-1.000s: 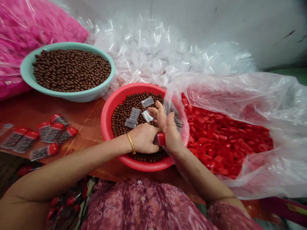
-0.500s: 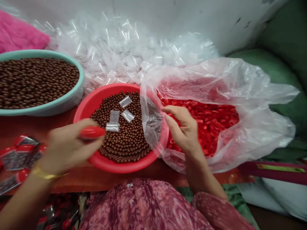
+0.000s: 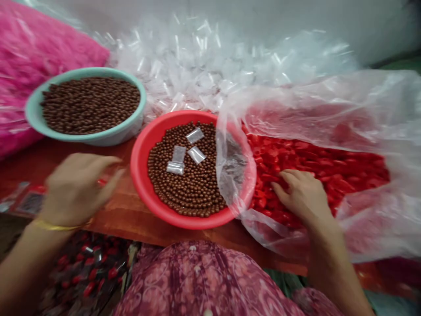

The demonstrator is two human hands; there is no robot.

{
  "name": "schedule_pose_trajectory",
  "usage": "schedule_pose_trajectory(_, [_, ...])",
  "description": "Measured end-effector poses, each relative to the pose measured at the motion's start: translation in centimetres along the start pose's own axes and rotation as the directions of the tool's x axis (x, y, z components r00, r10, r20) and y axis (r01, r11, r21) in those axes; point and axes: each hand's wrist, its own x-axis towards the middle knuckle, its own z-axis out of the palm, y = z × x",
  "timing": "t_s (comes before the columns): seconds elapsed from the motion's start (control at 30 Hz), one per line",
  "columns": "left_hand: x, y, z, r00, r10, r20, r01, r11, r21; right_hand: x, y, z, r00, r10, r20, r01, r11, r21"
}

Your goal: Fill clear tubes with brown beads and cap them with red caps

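Observation:
My left hand (image 3: pixel 77 186) hovers over the wooden table (image 3: pixel 118 215), left of the red bowl (image 3: pixel 138 171). It is blurred by motion, and a bit of red shows under its fingers. My right hand (image 3: pixel 302 193) rests inside the clear plastic bag (image 3: pixel 296 101), with its fingers spread on the heap of red caps (image 3: pixel 315 153). The red bowl holds small brown balls (image 3: pixel 194 193), and three small clear sachets (image 3: pixel 179 160) lie on top of them.
A teal bowl (image 3: pixel 33 109) of brown balls stands at the back left. A pile of empty clear sachets (image 3: pixel 213 66) lies behind the bowls, beside a pink bag (image 3: pixel 39 52). Red-capped filled packets lie at the table's left edge (image 3: pixel 29 202), with more packets below it (image 3: pixel 88 267).
My hands parted over the red bowl. The left one carried a red-capped packet out to the left. The right one moved into the bag of red caps.

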Motion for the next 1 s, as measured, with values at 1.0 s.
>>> schedule_pose_trajectory(1.0, [10.0,10.3,8.8,0.772,0.343,0.535,0.378,0.43,-0.82,2.6,-11.8,-2.3,0.942,0.22,0.252,-0.263,0.024,0.964])
